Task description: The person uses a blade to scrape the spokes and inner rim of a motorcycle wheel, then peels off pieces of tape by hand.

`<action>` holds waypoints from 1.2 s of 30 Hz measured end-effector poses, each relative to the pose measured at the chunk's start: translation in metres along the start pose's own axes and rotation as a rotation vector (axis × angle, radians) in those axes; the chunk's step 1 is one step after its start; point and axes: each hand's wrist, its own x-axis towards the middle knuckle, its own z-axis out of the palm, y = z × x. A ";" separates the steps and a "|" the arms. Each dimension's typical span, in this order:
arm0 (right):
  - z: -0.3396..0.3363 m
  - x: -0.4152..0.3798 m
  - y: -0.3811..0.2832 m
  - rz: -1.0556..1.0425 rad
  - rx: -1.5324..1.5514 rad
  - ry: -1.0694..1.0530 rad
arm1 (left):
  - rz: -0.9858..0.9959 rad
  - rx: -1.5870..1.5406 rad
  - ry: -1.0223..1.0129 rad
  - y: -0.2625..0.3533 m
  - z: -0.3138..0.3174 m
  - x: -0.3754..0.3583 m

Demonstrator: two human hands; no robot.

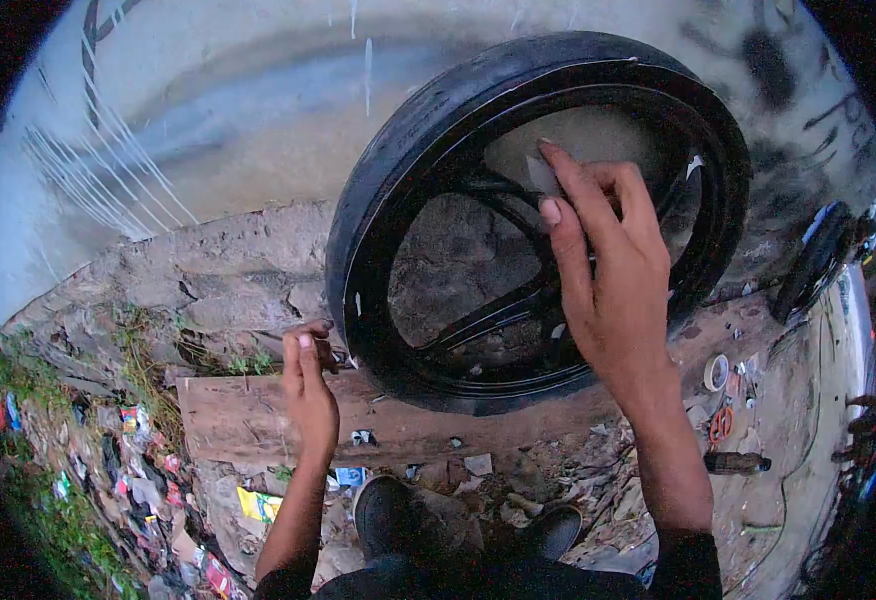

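Observation:
A black motorcycle wheel [358, 250] with its tyre on leans upright against a wall, its spokes partly hidden behind my right hand. My right hand [613, 265] is in front of the wheel's middle and pinches a small, thin greyish piece [540, 176], paper or tape, between thumb and fingers. Beside the tyre's lower left edge is my left hand [312, 395], its fingers curled and closed; whatever they may hold is hidden. Small white bits [696, 166] stick to the rim in several places.
The wheel rests on a wooden plank [248, 420]. To the right lie a tape roll [716, 373], orange-handled scissors [721, 425] and a dark bottle [737, 463]. Another tyre [815, 260] stands at far right. Litter [148, 490] and plants cover the left ground. My shoes [382, 515] are below.

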 end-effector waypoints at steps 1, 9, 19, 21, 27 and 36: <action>0.002 0.000 0.003 -0.019 0.009 -0.016 | -0.027 -0.017 -0.035 -0.008 -0.003 0.000; 0.017 0.003 0.000 -0.059 0.051 0.033 | -0.045 -0.022 -0.029 -0.039 0.002 -0.010; 0.027 -0.001 -0.003 0.001 0.143 0.014 | 0.003 0.106 -0.042 -0.044 0.004 -0.012; 0.028 -0.002 -0.004 0.009 0.139 0.014 | 0.026 0.120 -0.039 -0.045 0.005 -0.012; 0.031 -0.001 0.002 -0.086 0.060 0.067 | -0.045 0.071 -0.039 -0.052 0.006 -0.017; 0.033 -0.003 0.003 -0.073 0.098 0.084 | 0.206 0.125 0.174 -0.054 0.019 -0.070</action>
